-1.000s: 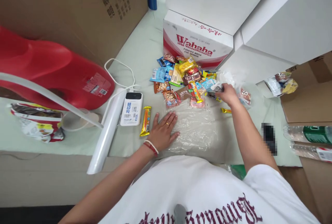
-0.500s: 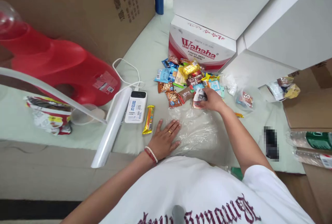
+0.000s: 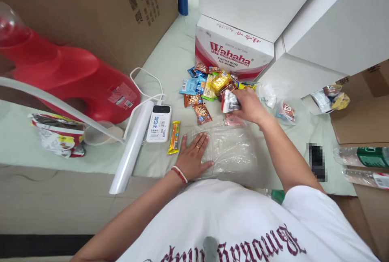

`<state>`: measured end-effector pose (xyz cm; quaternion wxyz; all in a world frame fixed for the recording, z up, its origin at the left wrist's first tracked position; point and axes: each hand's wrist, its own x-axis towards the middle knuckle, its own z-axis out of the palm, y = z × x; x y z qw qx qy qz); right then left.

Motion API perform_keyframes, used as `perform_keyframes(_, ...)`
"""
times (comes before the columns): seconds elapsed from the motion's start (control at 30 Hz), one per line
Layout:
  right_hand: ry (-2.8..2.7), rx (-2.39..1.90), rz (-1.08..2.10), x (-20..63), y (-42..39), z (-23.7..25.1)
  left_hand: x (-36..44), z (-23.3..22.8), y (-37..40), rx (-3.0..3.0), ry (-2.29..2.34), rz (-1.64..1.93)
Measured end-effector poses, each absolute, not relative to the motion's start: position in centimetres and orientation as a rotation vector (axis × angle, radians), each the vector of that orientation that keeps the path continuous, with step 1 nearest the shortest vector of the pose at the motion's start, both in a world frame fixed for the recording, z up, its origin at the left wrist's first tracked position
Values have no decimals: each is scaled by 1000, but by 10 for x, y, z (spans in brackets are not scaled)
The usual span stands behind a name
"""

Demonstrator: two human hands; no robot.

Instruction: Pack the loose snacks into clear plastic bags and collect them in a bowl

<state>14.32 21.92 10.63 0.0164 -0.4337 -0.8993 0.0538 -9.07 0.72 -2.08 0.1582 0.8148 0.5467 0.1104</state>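
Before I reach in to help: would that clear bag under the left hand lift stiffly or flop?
Likely floppy: the clear bag looks thin and crinkled. Probably slippery and light too, since the left hand presses it flat.

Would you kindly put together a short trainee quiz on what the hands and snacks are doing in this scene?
1. True or false: the left hand lies flat on the clear bag.
2. What does the right hand hold? A) a bunch of snack packets B) the power bank C) a water bottle
3. Fill in: the yellow bar lies right beside the ____, apart from the snack pile.

Key:
1. True
2. A
3. power bank
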Motion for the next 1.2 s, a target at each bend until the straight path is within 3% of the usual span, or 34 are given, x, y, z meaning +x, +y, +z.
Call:
perform_keyframes(0.13, -2769, -1258, 409, 162, 167, 128, -92, -22, 18, 2297, 1546, 323)
perform_keyframes(0.3, -3031, -1373, 656, 130, 111, 76, -99, -23, 26, 2308, 1525, 342)
perform_keyframes(0.43, -2823, -1447, 750, 141, 86, 59, -115, -19, 14, 2338, 1526, 477)
perform_keyframes(0.6, -2603, -1119, 946, 215, 35, 72, -141, -14, -11, 2509, 966, 621)
perform_keyframes(0.77, -2499, -1170, 856, 251, -13, 27, -146, -22, -14, 2448, 809, 431)
perform_keyframes(0.83, -2424, -1155, 809, 253, -14, 14, -145, -24, -9, 2394, 841, 462)
perform_keyframes(0.93, -2352, -1101, 990, 252, 3, 23, -143, -18, 0, 2227, 910, 550)
perform_keyframes(1.1, -2221, -1279, 1349, 248, 59, 53, -138, -5, 17, 1859, 1353, 608)
perform_keyframes(1.2, -2165, -1438, 1389, 237, 94, 47, -126, -7, 28, 1740, 1615, 665)
